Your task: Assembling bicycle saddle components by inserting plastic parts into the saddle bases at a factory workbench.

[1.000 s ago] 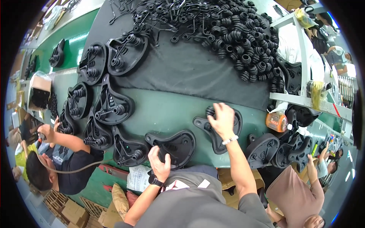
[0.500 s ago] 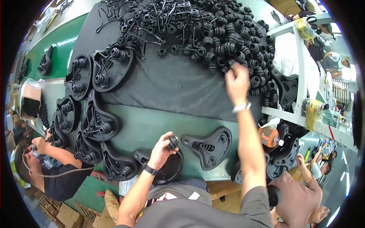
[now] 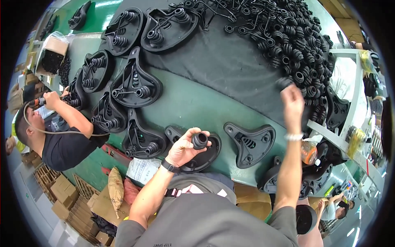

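Ribbed black sleeve (image 3: pixel 200 141) clamped in the left hand (image 3: pixel 183 149), second sleeve (image 3: pixel 284 83) pinched in the right hand (image 3: pixel 293 102)

The first sleeve is just left of the bare saddle base (image 3: pixel 254 145), its round mouth facing up. The left thumb and fingers curl around it, with the palm turned partly upward and the forearm slanting in from below. A dark watch (image 3: pixel 168 165) circles that wrist.

The second sleeve, blurred, is beyond the bare saddle base and to its right. The right fingertips are together on it; whether it touches the pile of ribbed sleeves (image 3: pixel 298 51) cannot be told. The right arm reaches almost straight forward, past the base's right side, with a pale bracelet (image 3: pixel 293 136) at the wrist.

Left of the bare saddle base, a second saddle base (image 3: pixel 212 155) lies partly behind the left hand. Farther left are saddle bases fitted with rods and sleeves (image 3: pixel 138 84), then a co-worker (image 3: pixel 68 146) raising a tool (image 3: pixel 40 101).

To the base's right stands an orange bottle (image 3: pixel 308 153). Beyond the base, a black mat (image 3: pixel 224 61) covers part of the green table (image 3: pixel 183 96).
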`<state>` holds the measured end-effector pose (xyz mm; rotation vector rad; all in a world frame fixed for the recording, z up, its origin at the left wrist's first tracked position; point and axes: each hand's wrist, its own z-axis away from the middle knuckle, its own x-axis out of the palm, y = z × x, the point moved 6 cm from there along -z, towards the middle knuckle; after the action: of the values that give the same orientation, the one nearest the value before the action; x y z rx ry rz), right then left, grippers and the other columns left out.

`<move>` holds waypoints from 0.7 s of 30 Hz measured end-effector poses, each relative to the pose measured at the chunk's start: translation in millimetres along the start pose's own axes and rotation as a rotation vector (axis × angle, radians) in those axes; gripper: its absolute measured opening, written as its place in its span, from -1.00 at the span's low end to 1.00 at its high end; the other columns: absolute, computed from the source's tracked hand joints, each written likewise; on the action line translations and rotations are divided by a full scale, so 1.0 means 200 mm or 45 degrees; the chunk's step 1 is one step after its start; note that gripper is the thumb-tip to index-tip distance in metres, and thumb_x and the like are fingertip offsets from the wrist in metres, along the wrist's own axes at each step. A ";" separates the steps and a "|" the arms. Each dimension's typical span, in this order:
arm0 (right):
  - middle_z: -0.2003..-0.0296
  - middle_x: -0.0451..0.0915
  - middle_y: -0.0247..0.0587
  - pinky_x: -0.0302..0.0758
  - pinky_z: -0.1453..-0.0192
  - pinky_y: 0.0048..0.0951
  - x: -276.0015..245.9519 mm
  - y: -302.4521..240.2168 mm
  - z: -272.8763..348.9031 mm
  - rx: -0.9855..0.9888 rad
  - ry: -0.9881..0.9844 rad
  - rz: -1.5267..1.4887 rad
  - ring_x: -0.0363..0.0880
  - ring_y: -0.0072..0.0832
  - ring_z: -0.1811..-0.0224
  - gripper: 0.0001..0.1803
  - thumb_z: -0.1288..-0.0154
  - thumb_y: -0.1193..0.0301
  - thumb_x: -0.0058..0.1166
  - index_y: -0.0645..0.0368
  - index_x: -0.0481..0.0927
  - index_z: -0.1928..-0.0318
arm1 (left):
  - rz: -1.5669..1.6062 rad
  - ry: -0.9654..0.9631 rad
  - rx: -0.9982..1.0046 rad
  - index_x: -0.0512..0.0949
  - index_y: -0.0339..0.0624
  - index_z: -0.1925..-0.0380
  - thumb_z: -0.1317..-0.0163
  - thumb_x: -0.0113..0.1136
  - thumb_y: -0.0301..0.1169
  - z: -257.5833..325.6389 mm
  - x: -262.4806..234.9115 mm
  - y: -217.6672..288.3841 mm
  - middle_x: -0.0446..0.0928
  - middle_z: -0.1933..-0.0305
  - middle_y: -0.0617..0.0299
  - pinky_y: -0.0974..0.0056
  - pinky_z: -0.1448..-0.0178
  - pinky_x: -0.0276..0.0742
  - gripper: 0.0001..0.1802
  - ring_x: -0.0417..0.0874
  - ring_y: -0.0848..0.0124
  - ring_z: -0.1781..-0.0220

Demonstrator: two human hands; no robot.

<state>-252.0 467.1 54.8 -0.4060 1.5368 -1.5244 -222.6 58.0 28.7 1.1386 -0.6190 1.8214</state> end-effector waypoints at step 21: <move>0.06 0.54 -0.14 0.49 -0.10 -0.18 0.83 0.05 1.36 -0.514 -0.674 1.058 0.48 -0.15 0.00 -0.47 0.02 0.28 0.50 0.15 0.60 0.02 | -2.848 0.011 0.196 0.52 -0.24 -0.12 0.02 0.40 -0.42 0.55 -0.23 -0.26 0.53 -0.17 0.03 0.08 -0.24 0.52 -0.39 0.55 0.07 -0.07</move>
<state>-128.6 173.9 33.0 -0.3008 1.3189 -0.4169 -118.4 -18.8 36.1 0.9520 0.7447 -0.1231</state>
